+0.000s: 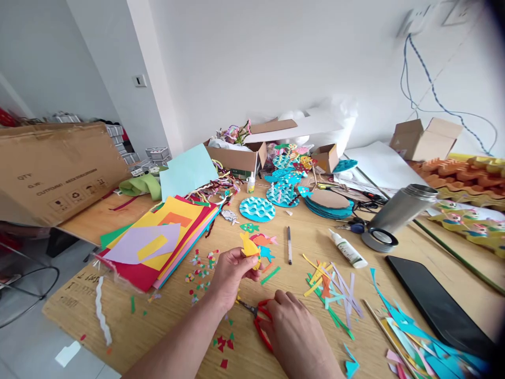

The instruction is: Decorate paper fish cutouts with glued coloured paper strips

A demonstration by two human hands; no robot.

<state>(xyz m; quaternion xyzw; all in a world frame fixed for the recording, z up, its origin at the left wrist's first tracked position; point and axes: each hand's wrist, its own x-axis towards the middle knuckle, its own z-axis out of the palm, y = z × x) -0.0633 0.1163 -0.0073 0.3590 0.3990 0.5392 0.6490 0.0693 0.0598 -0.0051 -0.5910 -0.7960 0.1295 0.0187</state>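
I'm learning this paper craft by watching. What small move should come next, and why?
Probably lift the red scissors and bring the blades to the yellow paper shape. The left hand pinches that shape above the table, while the right hand lies on the scissors, which rest flat on it.

A pale wooden table (169, 316) carries everything. A fanned stack of coloured paper sheets (165, 242) lies at nine o'clock and a round blue paper disc with white waves (257, 208) at twelve. A black pen (289, 245) lies near the centre. A white glue bottle (347, 248) sits at one, a steel flask on its side (398, 213) at two, loose coloured paper strips (331, 289) at three, a flat black tablet (434, 305) at four, and red-handled scissors (259, 325) at six.
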